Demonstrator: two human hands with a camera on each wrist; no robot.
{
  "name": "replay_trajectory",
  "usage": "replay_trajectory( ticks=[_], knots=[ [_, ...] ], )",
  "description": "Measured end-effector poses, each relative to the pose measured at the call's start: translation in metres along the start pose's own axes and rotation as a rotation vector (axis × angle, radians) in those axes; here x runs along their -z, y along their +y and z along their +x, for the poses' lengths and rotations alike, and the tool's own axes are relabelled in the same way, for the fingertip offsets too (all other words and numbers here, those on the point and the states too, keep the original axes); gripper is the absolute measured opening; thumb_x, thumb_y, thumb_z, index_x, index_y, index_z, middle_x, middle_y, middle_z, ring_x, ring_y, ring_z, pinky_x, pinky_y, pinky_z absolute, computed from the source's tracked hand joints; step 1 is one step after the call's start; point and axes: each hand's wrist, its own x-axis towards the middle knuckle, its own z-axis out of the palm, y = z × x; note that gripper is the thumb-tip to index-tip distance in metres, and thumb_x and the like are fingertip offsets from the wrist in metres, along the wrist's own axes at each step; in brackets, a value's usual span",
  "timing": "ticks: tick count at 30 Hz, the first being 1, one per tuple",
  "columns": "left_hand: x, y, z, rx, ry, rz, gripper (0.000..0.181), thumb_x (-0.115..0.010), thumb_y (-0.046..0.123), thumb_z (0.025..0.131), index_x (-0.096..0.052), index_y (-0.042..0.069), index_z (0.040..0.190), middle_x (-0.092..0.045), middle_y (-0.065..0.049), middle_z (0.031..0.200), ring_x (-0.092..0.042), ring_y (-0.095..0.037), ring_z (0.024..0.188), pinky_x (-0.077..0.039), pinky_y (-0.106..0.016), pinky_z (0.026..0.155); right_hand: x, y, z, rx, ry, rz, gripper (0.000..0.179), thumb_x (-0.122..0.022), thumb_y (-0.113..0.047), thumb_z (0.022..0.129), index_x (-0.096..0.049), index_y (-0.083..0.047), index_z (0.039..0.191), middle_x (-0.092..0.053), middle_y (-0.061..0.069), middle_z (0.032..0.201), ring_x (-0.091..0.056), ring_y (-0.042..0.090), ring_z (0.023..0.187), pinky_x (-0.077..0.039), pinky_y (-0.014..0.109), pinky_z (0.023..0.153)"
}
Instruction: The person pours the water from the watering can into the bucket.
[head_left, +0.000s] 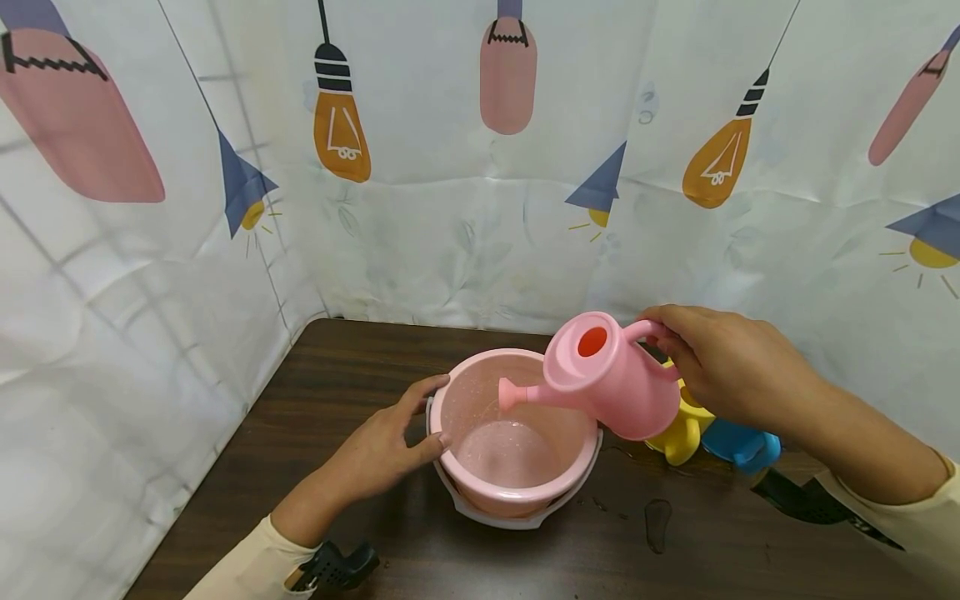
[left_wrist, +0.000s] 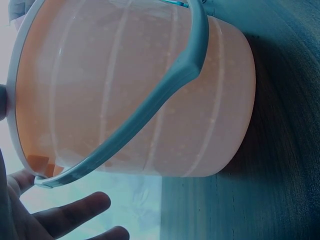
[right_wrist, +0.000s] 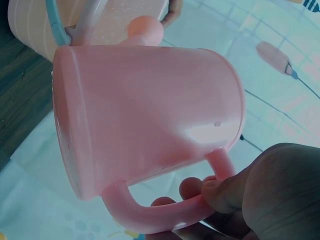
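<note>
My right hand (head_left: pixel 723 362) grips the handle of a pink toy watering can (head_left: pixel 611 383), fingers curled round it in the right wrist view. Tilted, the can hangs over the right side of a pink bucket (head_left: pixel 513 490), its spout head above the bucket's inside. Fine streaks of water fall from the spout. On the bucket's left side my left hand (head_left: pixel 378 450) rests its thumb and index finger on the rim, the other fingers spread in the left wrist view. A pale handle (left_wrist: pixel 150 107) hangs down along the bucket's outside.
Behind the can a yellow toy (head_left: pixel 682 433) and a blue toy (head_left: pixel 738 446) stand on the dark wooden table (head_left: pixel 360 358). Small puddles (head_left: pixel 657 525) lie to the bucket's right. A printed white curtain (head_left: pixel 442 233) borders the table at the back and left.
</note>
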Motion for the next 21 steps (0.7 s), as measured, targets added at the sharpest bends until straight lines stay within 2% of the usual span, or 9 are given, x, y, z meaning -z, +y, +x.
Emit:
replay_trajectory(
  ticks=[6, 21],
  knots=[
    [0.0004, 0.0008, 0.0, 0.012, 0.001, -0.008, 0.072, -0.068, 0.044, 0.095, -0.03, 0.039, 0.156, -0.062, -0.013, 0.138, -0.058, -0.03, 0.129, -0.046, -0.059, 0.096, 0.0006, -0.001, 0.0001, -0.007, -0.008, -0.005, 0.017, -0.068, -0.015, 0.098, -0.067, -0.02, 0.114, -0.06, -0.008, 0.082, -0.053, 0.012, 0.067, -0.045, 0.033, 0.053],
    [-0.0007, 0.0012, -0.0002, -0.003, 0.012, -0.008, 0.073, -0.068, 0.044, 0.095, -0.031, 0.038, 0.157, -0.064, -0.011, 0.134, -0.06, -0.031, 0.126, -0.047, -0.058, 0.094, 0.0011, -0.0019, 0.0005, -0.016, -0.015, -0.003, 0.015, -0.066, -0.016, 0.1, -0.067, -0.022, 0.113, -0.061, -0.008, 0.081, -0.052, 0.012, 0.066, -0.043, 0.033, 0.052]
  ],
)
